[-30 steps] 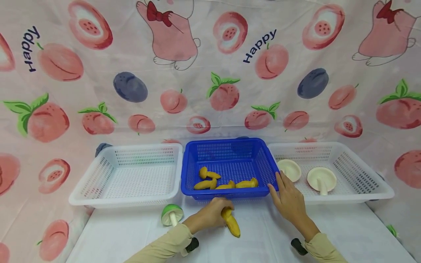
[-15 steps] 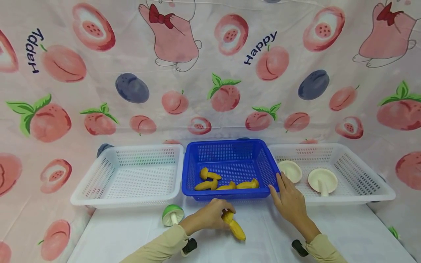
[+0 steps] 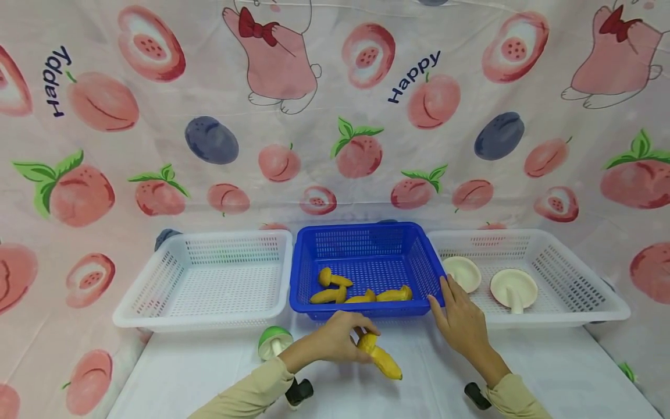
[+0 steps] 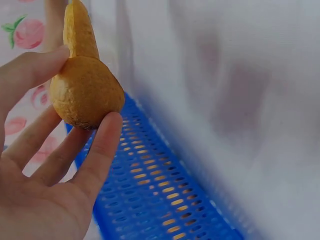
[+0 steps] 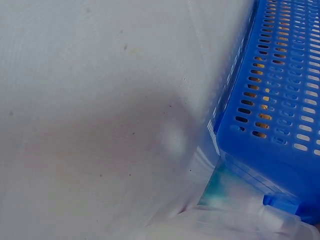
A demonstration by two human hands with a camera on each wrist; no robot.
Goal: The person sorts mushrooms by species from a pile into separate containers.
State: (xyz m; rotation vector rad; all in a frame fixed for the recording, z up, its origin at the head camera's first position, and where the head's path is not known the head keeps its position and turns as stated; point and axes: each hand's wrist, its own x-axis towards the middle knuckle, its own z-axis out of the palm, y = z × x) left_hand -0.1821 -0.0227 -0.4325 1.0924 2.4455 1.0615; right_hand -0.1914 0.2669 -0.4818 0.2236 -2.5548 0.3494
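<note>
In the head view my left hand (image 3: 339,340) pinches a yellow toy mushroom (image 3: 386,363) in front of the blue basket (image 3: 361,312). The left wrist view shows the thumb on the mushroom's (image 4: 86,95) stem side and a fingertip against its rounded cap. My right hand (image 3: 463,321) rests with extended fingers at the basket's front right corner. Several similar yellow mushrooms (image 3: 394,294) lie inside the blue basket. Only the basket's perforated wall (image 5: 270,145) and the cloth show in the right wrist view; the right hand is almost wholly outside it.
A white basket (image 3: 199,320) stands at the left. The right white basket (image 3: 565,316) holds two cream mushrooms (image 3: 515,288). A green-capped mushroom (image 3: 274,342) lies on the white-clothed table (image 3: 429,384), beside my left forearm. A fruit-print curtain (image 3: 314,134) hangs behind.
My left hand has drawn the yellow mushroom slightly right, and its stem end now points further right. The right hand stays at the basket corner.
</note>
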